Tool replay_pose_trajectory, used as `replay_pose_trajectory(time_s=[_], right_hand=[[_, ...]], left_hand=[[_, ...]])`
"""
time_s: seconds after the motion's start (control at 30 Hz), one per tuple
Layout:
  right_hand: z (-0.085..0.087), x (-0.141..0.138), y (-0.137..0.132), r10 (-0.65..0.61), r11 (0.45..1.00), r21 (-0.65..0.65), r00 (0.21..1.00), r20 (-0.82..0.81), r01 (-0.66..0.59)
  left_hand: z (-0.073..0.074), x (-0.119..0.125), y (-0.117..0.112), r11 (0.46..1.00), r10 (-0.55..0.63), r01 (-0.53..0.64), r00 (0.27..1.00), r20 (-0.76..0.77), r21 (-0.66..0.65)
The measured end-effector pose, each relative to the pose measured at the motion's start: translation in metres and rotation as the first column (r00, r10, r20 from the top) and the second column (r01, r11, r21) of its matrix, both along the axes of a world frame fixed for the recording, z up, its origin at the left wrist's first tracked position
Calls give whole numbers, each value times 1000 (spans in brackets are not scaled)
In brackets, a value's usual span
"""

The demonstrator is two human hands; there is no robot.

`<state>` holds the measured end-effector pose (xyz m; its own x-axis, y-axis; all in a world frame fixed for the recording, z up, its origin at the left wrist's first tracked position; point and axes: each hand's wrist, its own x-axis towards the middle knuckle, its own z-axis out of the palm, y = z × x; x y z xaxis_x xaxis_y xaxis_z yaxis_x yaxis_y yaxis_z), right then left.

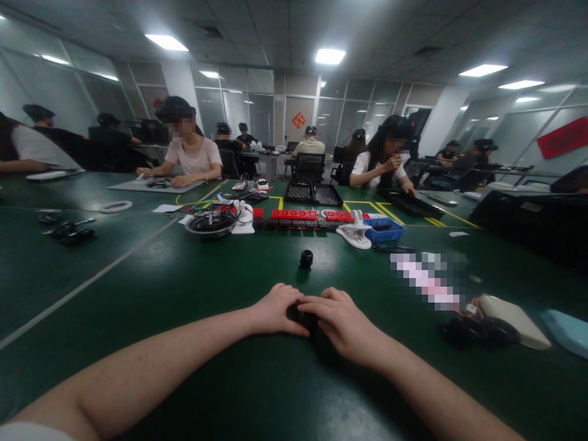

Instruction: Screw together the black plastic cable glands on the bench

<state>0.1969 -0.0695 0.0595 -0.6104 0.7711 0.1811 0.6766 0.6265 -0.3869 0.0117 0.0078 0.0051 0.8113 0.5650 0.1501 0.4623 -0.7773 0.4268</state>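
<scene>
Both of my hands meet low over the green table (220,367). My left hand (277,309) curls round a small black object (302,315), thumb along its near side. From the right, my right hand (343,317) lays its fingers over the top of the same object. Its exact kind is covered by my fingers. A little beyond them, apart from both hands, a short black cylindrical part with a ridged side (306,258) stands on the table.
Ahead lie a red power strip (294,214), a metal bowl of black cable (210,223), white clamp bases (356,233) and a blue basket (384,229). Black parts (71,233) lie left. On the right are a cream case (514,320) and black headphones (480,332). Co-workers sit opposite.
</scene>
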Motion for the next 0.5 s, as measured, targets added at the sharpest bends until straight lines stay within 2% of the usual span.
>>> replay_pose_trajectory(time_s=[0.23, 0.33, 0.4, 0.5], right_hand=[[0, 3, 2, 28, 999, -18, 999, -20, -29], [-2, 2, 2, 17, 1000, -4, 997, -81, -17], [-4, 0, 1, -31, 999, 20, 990, -138, 34], [-10, -4, 1, -164, 983, 50, 970, -177, 175]], left_hand=[[4, 2, -2, 1000, 2, -2, 1000, -8, -2], [4, 2, -2, 1000, 16, -16, 1000, -12, -1], [3, 2, -2, 1000, 20, -20, 1000, -11, 2], [0, 1, 0, 1000, 14, -14, 1000, 2, 15]])
